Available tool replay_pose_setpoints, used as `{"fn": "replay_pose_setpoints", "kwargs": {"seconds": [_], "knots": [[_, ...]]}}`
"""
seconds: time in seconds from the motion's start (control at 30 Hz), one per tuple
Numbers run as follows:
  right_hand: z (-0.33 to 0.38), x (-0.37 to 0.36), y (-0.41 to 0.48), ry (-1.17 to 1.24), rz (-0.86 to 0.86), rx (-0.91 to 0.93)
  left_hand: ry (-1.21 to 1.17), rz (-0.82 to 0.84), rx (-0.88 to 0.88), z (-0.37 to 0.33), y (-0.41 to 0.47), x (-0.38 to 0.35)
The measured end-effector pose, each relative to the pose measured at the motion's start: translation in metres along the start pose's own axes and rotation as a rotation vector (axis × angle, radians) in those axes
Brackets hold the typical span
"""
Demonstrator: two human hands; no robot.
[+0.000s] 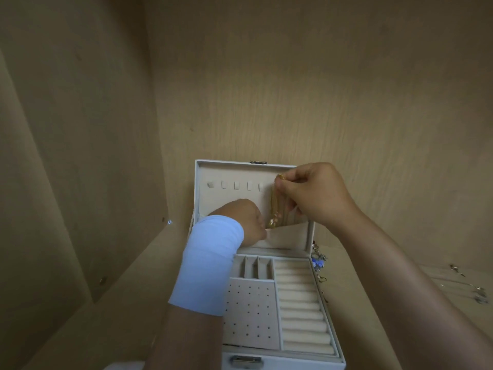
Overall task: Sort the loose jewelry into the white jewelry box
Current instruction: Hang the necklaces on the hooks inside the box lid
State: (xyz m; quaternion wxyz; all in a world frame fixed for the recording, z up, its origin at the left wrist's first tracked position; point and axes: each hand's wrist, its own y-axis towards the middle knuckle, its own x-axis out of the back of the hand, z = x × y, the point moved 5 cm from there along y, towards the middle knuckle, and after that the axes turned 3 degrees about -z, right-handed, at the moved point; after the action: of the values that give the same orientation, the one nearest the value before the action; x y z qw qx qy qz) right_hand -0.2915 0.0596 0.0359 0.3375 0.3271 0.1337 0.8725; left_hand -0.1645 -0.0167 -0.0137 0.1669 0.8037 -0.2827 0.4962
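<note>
Gold links show between the thumb and forefinger of your right hand [317, 193]: it pinches the top end of a gold necklace [274, 206], fingers curled tight around it. The chain hangs straight down from that pinch against the inner face of the upright lid [234, 204]. Its lower end reaches the top edge of the lid's pocket [290, 233].

Your left hand [245, 221], with a pale blue wristband [210, 263] behind it, sits at the left end of that pocket edge. Its fingers curl away from view, so I cannot tell whether they grip the edge or only rest on it.

A row of small hooks [234, 185] runs across the lid to the left of the chain.

The white jewelry box [290, 365] stands open on a wooden shelf [106, 329]. In its tray, ring rolls [301, 303] fill the right half. A perforated panel [253, 313] lies near left, with narrow slots [257, 268] beyond it.

Loose jewelry [318, 263] lies on the shelf just beside the box's right wall. More pieces [477, 293] lie well apart at far right, too blurred to identify.
</note>
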Motion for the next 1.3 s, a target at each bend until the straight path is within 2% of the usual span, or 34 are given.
{"fn": "replay_pose_setpoints", "kwargs": {"seconds": [0.17,0.33,0.4,0.5,0.63,0.8,0.93,1.0,1.17,1.3], "knots": [[0.004,-0.010,0.007,-0.077,0.061,0.048,-0.061,0.010,-0.002,0.004,-0.003,0.004],[-0.014,-0.030,-0.008,-0.462,0.167,0.146,-0.097,-0.001,-0.008,0.007,-0.005,0.008],[-0.022,-0.034,-0.014,-0.549,0.161,0.170,-0.094,-0.011,-0.012,0.007,-0.005,0.009],[-0.025,-0.034,-0.022,-0.552,0.135,0.186,-0.087,-0.028,-0.014,0.008,-0.003,0.008],[-0.028,-0.043,-0.034,-0.634,0.268,0.244,-0.086,-0.046,-0.040,0.005,-0.002,0.007],[-0.031,-0.035,-0.039,-0.600,0.240,0.282,-0.081,-0.137,-0.084,-0.002,0.001,0.011],[-0.034,-0.001,-0.041,-0.374,0.201,0.185,-0.133,-0.210,-0.155,-0.016,0.003,0.009],[-0.039,0.024,-0.041,-0.349,0.175,0.147,-0.158,-0.229,-0.211,-0.028,0.002,0.005],[-0.082,0.093,-0.048,-0.452,0.163,-0.013,-0.186,-0.198,-0.358,-0.079,-0.011,-0.024],[-0.139,0.129,-0.061,-0.600,0.237,-0.169,-0.197,-0.042,-0.377,-0.117,-0.023,-0.069]]}}
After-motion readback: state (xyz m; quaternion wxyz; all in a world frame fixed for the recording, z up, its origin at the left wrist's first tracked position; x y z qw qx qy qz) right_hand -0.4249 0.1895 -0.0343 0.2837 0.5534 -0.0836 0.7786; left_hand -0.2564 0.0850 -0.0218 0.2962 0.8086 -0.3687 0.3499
